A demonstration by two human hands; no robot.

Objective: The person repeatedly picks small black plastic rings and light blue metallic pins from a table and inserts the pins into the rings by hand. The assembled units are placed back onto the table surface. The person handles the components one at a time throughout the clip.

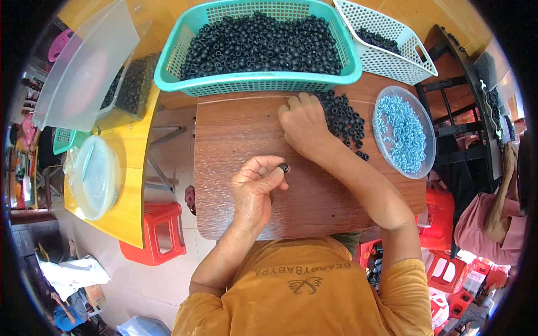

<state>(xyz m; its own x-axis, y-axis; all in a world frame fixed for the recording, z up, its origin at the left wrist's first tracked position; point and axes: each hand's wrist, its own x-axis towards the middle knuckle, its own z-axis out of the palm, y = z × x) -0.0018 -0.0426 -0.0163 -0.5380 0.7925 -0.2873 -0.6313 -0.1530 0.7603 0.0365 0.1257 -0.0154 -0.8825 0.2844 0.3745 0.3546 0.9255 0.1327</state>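
A small black ring-shaped piece [284, 167] is pinched between the thumb and fingers of my left hand [259, 182], held above the middle of the wooden table. My right hand [305, 120] is farther away, its back turned up and its fingers curled down close to the near wall of the green basket [258, 84]. Whatever those fingertips hold, if anything, is hidden. Right beside this hand lies a loose pile of black ring-shaped pieces [347, 120]. Many more black pieces [263, 47] fill the basket.
A round clear tub [432, 143] of shiny blue small pieces stands at the table's right. Behind it is a white basket [358, 56] with black pieces. On the yellow table [131, 145] at left are clear bins and a lidded round tub [98, 179]. Red stools [154, 232] flank the table.
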